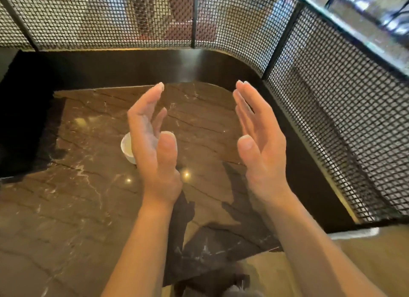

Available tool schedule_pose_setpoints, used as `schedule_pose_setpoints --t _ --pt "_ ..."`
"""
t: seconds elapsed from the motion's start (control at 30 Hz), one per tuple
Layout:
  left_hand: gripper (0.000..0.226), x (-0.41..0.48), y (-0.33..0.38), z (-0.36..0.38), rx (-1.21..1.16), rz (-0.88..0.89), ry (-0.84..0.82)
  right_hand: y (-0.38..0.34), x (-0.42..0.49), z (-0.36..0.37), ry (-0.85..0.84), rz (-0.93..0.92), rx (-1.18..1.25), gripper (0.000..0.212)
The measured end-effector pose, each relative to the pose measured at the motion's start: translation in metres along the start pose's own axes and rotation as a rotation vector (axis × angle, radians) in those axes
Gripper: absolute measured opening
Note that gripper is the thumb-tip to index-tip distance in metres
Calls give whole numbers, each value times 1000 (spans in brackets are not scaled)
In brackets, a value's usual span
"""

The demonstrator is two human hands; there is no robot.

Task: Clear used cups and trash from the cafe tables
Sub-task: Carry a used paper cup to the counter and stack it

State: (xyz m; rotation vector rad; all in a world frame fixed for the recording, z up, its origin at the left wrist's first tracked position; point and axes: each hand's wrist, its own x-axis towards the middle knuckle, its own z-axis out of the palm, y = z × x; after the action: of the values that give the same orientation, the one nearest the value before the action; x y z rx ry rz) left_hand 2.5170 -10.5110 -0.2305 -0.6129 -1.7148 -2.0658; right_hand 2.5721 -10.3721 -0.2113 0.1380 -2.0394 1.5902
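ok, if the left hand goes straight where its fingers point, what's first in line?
Likely nothing on the marble table: the left hand points past its far edge toward the dark wall below the mesh screen. The white cup sits behind the palm, off that line. Depth unclear.

Brown polished marble bench (77,197): dark brown ground, thin pale and black veins, small bright light spots.
Small round white cup (127,147): plain white, cream inside.
Black metal mesh screen (332,110): regular diamond grid, black frame bars.
Black curved band (132,68) below the mesh: plain, dull sheen.
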Motion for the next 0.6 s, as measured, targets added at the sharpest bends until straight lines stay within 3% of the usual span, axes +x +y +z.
schedule_pose_setpoints --t 0.13,0.3,0.6 --pt "74 -14 28 40 -93 23 -110 -27 -15 -45 90 -80 17 102" --pt "79 -40 78 93 -156 90 -189 -64 -50 -101 185 -182 89 96" --pt "71 -154 170 216 -241 175 -335 -118 -153 -253 313 -305 168 88"
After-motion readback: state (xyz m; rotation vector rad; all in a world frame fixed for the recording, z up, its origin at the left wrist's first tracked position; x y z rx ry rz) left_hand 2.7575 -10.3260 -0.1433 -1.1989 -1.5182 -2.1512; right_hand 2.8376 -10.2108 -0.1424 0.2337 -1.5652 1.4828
